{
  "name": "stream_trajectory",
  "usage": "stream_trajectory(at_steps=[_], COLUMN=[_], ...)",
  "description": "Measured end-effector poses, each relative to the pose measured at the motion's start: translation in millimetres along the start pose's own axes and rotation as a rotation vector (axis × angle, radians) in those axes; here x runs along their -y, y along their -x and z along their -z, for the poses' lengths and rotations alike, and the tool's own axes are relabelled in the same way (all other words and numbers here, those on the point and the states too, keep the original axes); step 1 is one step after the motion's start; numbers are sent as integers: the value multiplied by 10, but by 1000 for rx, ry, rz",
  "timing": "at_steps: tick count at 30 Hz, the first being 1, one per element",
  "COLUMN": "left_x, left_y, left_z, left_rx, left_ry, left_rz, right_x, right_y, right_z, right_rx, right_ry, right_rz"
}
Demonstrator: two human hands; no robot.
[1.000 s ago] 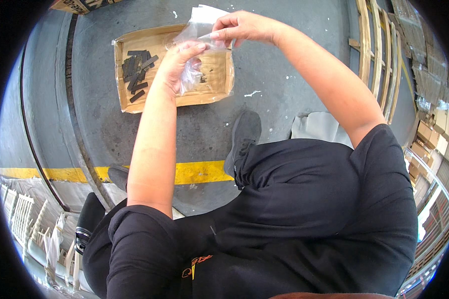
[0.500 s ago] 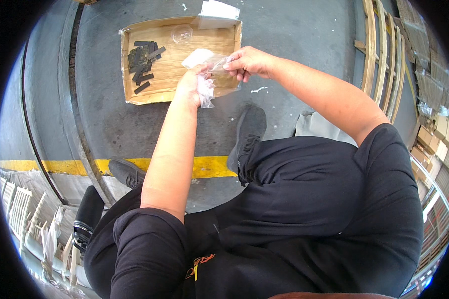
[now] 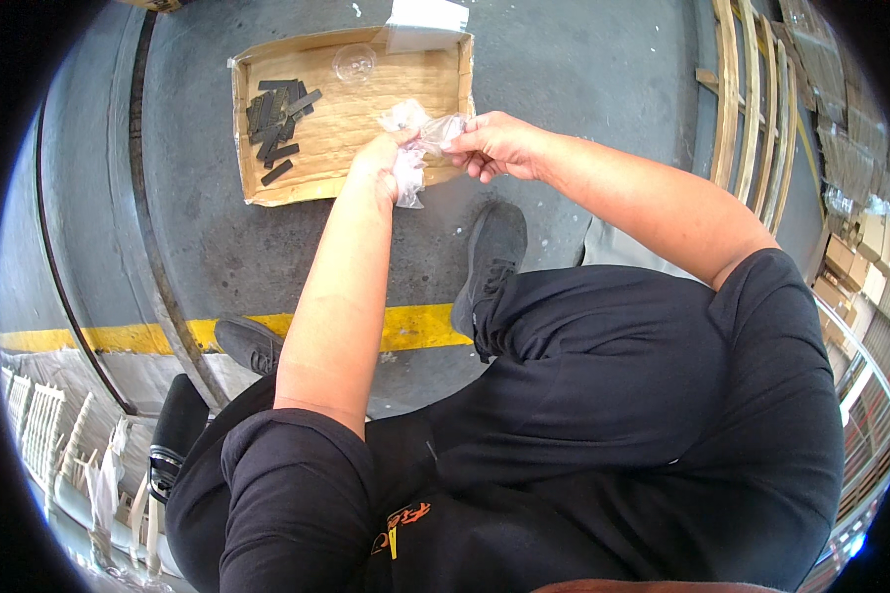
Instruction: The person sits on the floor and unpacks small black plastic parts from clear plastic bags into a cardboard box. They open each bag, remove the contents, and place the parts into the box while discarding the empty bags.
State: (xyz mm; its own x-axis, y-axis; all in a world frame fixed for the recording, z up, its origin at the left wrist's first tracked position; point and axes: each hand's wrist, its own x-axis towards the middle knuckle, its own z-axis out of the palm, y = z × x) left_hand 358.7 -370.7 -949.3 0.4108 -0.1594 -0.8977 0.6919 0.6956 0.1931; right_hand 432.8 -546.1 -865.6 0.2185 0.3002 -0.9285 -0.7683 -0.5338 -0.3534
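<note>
Both hands are over the right part of a shallow cardboard tray (image 3: 346, 185). My left hand (image 3: 377, 162) is closed on crumpled clear plastic bags (image 3: 408, 183), whose folds stick out below and above the fist. My right hand (image 3: 499, 144) pinches another part of the clear plastic, bunched between the two hands. Whether anything is inside the plastic I cannot make out. A pile of flat black strips (image 3: 279, 117) lies in the left of the tray. Farther back in it sits a round clear plastic piece (image 3: 355, 63).
The tray rests on a grey floor (image 3: 583, 79) crossed by a yellow line (image 3: 420, 327). White paper (image 3: 428, 16) lies at the tray's far right corner. Wooden slats (image 3: 752, 109) stand at the right, with cardboard boxes (image 3: 845, 259) beyond. My shoe (image 3: 494, 257) is just below the tray.
The plastic that was stretched between my hands is now bunched up. My right hand has come slightly lower, and the view has shifted a little.
</note>
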Motion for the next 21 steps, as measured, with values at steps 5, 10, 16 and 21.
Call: stream_trajectory(at_steps=[5, 10, 16, 21], left_x=[-17, -57, 35, 10], left_y=[24, -45, -107, -144], left_z=[-107, -17, -66, -66], left_rx=[24, 38, -64, -44], left_ry=[53, -7, -17, -34], left_rz=[46, 74, 41, 50], right_x=[-30, -60, -110, -90], right_y=[18, 32, 49, 40], right_z=[87, 98, 53, 43], right_rx=[4, 51, 43, 61], right_ry=[18, -51, -24, -87], right_rz=[-34, -111, -90, -144])
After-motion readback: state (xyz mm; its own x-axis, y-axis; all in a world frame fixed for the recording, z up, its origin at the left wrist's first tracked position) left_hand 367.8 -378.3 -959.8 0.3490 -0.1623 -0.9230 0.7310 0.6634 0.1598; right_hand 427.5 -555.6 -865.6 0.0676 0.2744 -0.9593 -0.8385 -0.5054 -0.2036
